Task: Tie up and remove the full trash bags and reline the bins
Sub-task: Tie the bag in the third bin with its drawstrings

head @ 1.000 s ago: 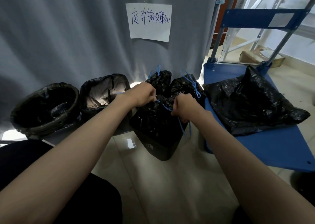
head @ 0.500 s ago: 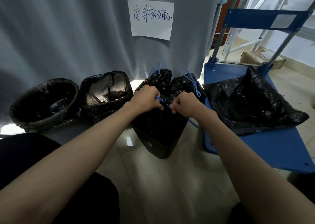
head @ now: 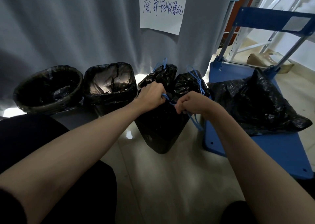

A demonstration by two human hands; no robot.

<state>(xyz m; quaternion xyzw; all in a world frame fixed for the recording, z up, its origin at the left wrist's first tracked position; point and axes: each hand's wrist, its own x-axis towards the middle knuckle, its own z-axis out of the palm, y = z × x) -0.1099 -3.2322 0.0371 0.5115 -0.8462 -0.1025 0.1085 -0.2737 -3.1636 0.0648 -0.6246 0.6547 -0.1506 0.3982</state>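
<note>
Blue flat plastic hand cart (head: 265, 148) at right, carrying a slumped black plastic trash bag (head: 259, 104). Against the grey curtain, two relined black bins: a round one (head: 46, 90) and a square one (head: 109, 85). Centre floor, a dark square bin (head: 160, 131) holding the full black drawstring trash bag (head: 158, 111). Soft, crinkly film; probably light, easily torn, so best lifted by the cord. Left hand (head: 150, 95) and right hand (head: 192, 102) each fisted tight around the thin blue drawstring (head: 167, 100), close together above the bag mouth.
</note>
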